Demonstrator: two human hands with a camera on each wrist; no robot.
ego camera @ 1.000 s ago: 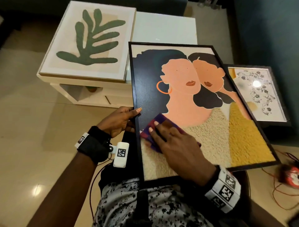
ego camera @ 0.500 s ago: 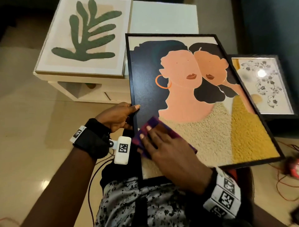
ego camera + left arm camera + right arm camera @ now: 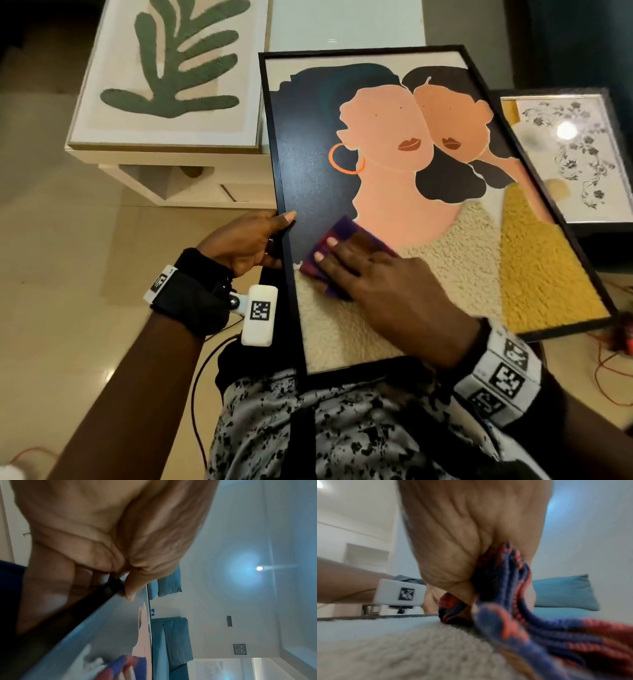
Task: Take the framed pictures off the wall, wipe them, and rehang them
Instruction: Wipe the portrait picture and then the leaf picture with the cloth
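three framed pictures show. the portrait (image 3: 428, 192), black-framed, with two faces, lies tilted across the person's lap, its top edge by the white table (image 3: 342, 24). the left hand (image 3: 245, 241) clamps the portrait's left frame edge, thumb on the glass, fingers curled behind. the right hand (image 3: 383, 277) lies flat with fingers straight, pressing one purple-and-red cloth (image 3: 329, 240) on the glass at the lower left, where dark hair meets the cream part. the leaf picture (image 3: 171, 73) lies flat on the table. the flower picture (image 3: 579, 154) lies to the right, beside the portrait, partly hidden under its edge. two wrists carry tagged bands.
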